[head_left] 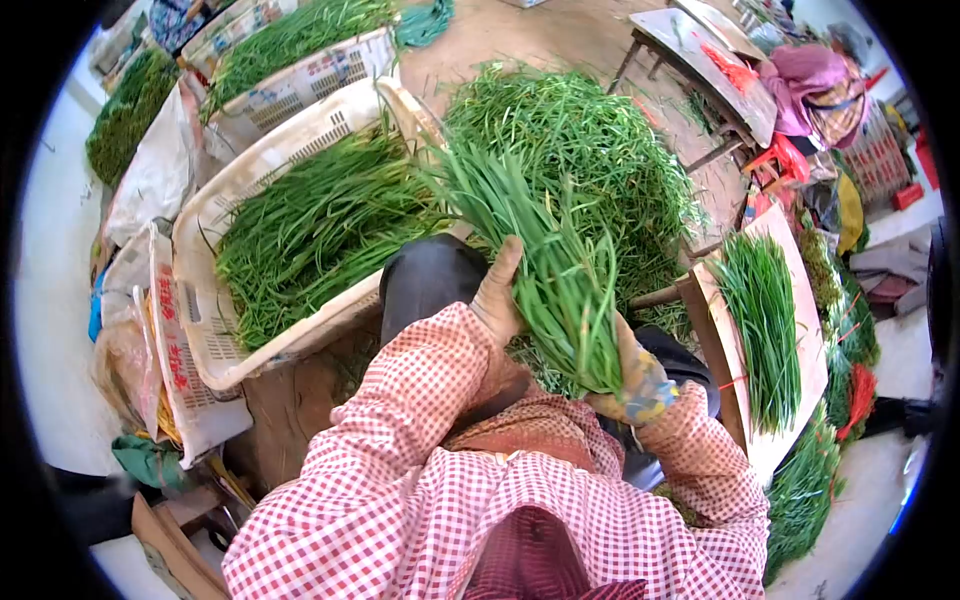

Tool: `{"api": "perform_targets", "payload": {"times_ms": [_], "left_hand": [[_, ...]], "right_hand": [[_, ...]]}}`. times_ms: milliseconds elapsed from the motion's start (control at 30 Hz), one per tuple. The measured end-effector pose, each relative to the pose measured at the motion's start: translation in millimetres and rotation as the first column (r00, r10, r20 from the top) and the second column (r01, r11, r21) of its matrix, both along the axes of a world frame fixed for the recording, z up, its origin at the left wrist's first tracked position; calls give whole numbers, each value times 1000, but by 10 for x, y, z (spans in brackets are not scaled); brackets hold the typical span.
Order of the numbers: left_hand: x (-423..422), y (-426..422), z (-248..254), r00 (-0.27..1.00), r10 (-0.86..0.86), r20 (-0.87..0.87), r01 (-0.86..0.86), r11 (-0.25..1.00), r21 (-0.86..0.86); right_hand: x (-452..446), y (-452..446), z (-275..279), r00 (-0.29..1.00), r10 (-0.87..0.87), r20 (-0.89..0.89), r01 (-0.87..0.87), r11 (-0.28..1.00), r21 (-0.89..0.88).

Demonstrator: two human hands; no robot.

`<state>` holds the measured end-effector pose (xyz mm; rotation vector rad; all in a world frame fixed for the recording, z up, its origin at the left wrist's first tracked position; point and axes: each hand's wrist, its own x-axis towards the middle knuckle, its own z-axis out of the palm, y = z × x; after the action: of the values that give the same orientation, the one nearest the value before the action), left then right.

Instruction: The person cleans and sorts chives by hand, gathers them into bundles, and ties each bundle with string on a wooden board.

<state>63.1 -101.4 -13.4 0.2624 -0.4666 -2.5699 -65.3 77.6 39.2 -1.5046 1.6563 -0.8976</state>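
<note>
Bunch of green stalks (545, 280) is over the lap, with some open air on both sides, short of the crate's rim (305, 336) left of the grip and the table (813, 350) right of it. Its long axis slants forward and leftward, the far end pointing toward the loose pile (580, 140) beyond the grip. It lies between the left grip (500, 295), thumb pressed along its side, and the right grip (640, 380), clasping its near end.

A produce workroom, with crates (302, 336), tables (692, 45) and heaped greens (580, 130).
</note>
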Motion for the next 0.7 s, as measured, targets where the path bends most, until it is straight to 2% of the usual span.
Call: {"api": "perform_targets", "payload": {"times_ms": [33,67,133,167,233,267,300,367,400,433,467,500,533,567,633,667,700], "left_hand": [[-73,-30,-7,1000,14,3,-14,1000,26],[-137,-56,-5,1000,1,-17,0,999,50],[-250,-71,35,997,-19,-81,29,993,118],[-261,-66,58,986,-62,-153,83,987,136],[-239,44,354,981,-108,-164,151,948,279],[-278,23,230,988,-83,-130,104,982,159],[-288,21,273,953,-163,-257,203,970,137],[-383,22,318,950,-209,-232,218,976,15],[-398,62,302,931,-260,-257,282,958,49],[-478,66,265,932,-306,-196,316,949,20],[-563,61,264,941,-295,-165,282,955,-96],[-653,52,288,950,-281,-138,247,944,-218],[-715,119,429,973,-222,-63,207,961,-185],[-839,55,359,983,-182,-21,162,917,-365],[-989,59,509,997,73,40,-27,737,-675],[-1029,62,594,990,131,48,-49,654,-755],[-1072,20,651,991,126,38,-52,641,-766]], "right_hand": [[-16,33,-31,1000,-14,4,14,1000,-21],[-39,57,-60,991,-39,-124,45,998,48],[-40,57,269,949,-29,-314,91,978,186],[-125,54,478,948,-40,-317,100,979,175],[-426,100,794,934,269,-235,-219,951,221],[-578,119,965,972,216,-89,-172,919,356],[-712,203,997,1000,-29,6,24,924,382],[-972,181,849,898,-365,246,344,930,127],[-1038,55,874,934,-332,133,319,942,110],[-1106,-72,901,955,-297,15,294,951,93],[-1174,-201,930,960,-262,-102,270,960,77],[-1206,-403,810,983,-180,-29,180,984,0],[-1235,-569,739,985,-135,110,134,991,12],[-1082,-767,790,945,-57,321,117,978,-170],[-1095,-952,702,924,-52,379,139,968,-207],[-1112,-1007,712,897,-12,441,152,947,-282],[-1105,-1051,753,866,33,499,168,920,-353]]}}
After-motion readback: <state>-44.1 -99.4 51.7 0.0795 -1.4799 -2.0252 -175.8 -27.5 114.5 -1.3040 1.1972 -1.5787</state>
